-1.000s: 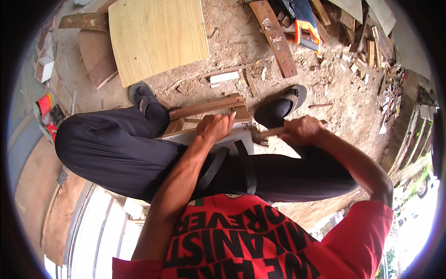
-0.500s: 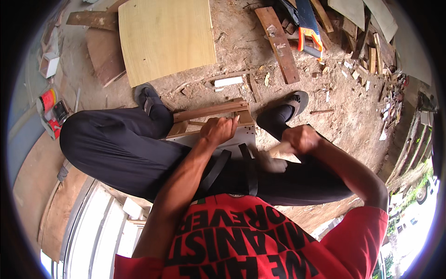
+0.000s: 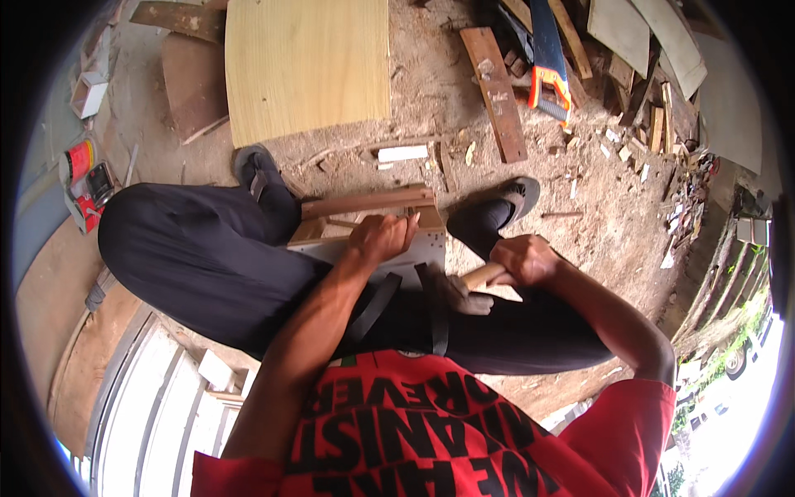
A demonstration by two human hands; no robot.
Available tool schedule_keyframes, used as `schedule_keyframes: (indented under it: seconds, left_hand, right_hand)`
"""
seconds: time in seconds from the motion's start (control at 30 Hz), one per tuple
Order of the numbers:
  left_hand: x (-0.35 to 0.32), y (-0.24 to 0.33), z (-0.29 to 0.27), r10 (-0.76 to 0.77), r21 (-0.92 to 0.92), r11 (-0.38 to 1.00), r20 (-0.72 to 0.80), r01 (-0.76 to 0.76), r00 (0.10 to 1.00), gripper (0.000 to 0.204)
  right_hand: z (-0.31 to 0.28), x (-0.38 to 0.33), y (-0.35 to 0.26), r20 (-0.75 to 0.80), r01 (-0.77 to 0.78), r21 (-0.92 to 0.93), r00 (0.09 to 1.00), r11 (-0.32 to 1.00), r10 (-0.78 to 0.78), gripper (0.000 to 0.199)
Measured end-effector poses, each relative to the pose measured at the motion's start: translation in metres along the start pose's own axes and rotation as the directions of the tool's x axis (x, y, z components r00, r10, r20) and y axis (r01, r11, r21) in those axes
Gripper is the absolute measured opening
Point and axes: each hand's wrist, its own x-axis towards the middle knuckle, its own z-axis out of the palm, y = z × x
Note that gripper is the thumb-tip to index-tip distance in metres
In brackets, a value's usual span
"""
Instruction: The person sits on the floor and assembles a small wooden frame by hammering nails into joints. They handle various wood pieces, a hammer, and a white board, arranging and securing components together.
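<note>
I sit on the ground with my legs in dark trousers spread around a small wooden frame (image 3: pixel 373 203) of brown strips on a white board (image 3: pixel 426 247). My left hand (image 3: pixel 381 238) presses down on the frame and board, fingers curled over the top edge. My right hand (image 3: pixel 523 258) is closed around the pale wooden handle of a hammer (image 3: pixel 474 286), whose grey head hangs low over my lap. My feet in dark sandals (image 3: pixel 505 203) flank the workpiece.
A large pale plywood sheet (image 3: pixel 308 66) lies ahead. A reddish plank (image 3: pixel 495 91), an orange-handled saw (image 3: pixel 548 79) and a heap of wood offcuts (image 3: pixel 646 108) sit to the upper right. Red cans (image 3: pixel 83 178) stand far left. Sawdust and chips cover the dirt floor.
My right hand has swung back toward my lap, bringing the hammer head down and away from the frame. My left hand stays on the workpiece.
</note>
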Motion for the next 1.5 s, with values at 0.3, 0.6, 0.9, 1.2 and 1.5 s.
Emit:
schedule_keyframes:
  seconds: [0.3,0.6,0.9,1.2,1.5]
  left_hand:
    - [-0.007,-0.013,0.028,0.346,0.324,0.904,-0.170,-0.279,0.923,0.011]
    - [-0.013,-0.019,0.047,0.476,0.659,0.666,-0.013,-0.351,0.879,0.023]
    - [-0.015,-0.033,0.084,0.332,0.260,0.916,-0.068,-0.305,0.941,0.018]
    - [-0.013,-0.023,0.054,0.459,0.515,0.789,-0.130,-0.335,0.879,0.017]
    - [0.003,0.000,-0.016,-0.017,-0.186,0.981,0.209,0.057,0.978,0.071]
  right_hand:
    - [0.011,-0.006,-0.002,-0.012,0.004,0.081,1.000,0.997,-0.003,0.048]
    - [-0.008,-0.007,-0.009,0.121,0.062,0.038,0.990,0.997,-0.067,0.047]
    - [0.015,-0.010,-0.001,-0.066,0.099,0.056,0.993,0.994,-0.096,0.045]
    - [0.006,0.002,-0.017,0.364,-0.364,-0.204,0.834,0.909,0.415,0.050]
    - [-0.100,0.059,-0.007,-0.077,-0.638,-0.370,0.745,0.675,0.663,0.054]
